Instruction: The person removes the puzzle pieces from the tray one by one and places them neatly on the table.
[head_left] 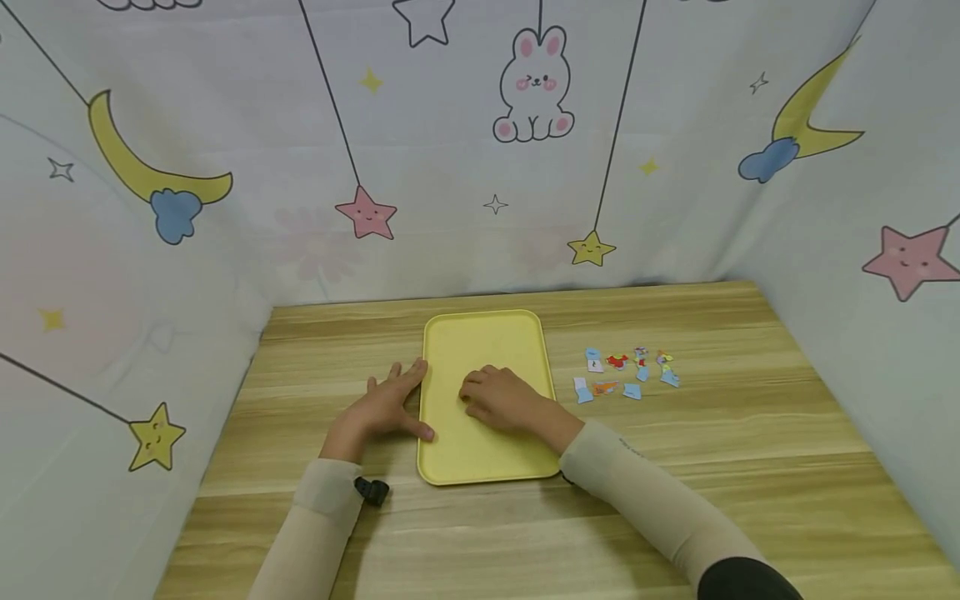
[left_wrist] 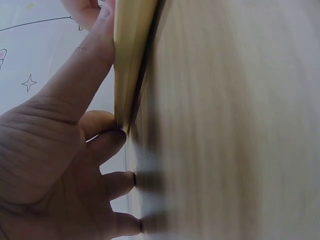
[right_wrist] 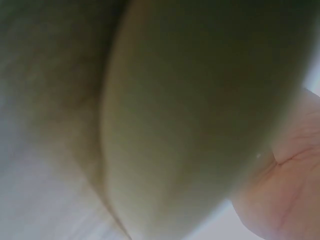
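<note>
A yellow tray (head_left: 483,337) lies on the wooden table in front of the person. At its left edge is the left hand (head_left: 378,408), fingers spread, with the thumb reaching over the rim. Seen from the left wrist, the thumb lies along the tray's side (left_wrist: 131,55) and the other fingertips come down by the table. Over the middle of the tray, the right hand (head_left: 504,398) has its fingers bent downward; whether anything is between them I cannot tell. In the right wrist view, a blurred yellowish surface covers most of the picture, and part of the palm (right_wrist: 285,195) shows at the right.
Right of the tray, several small colourful paper cutouts lie in two rows, among them a red piece (head_left: 617,361), an orange piece (head_left: 605,388) and a blue piece (head_left: 632,391). A white cloth with stars, moons and a rabbit (head_left: 534,96) stands behind the wooden table (head_left: 750,417).
</note>
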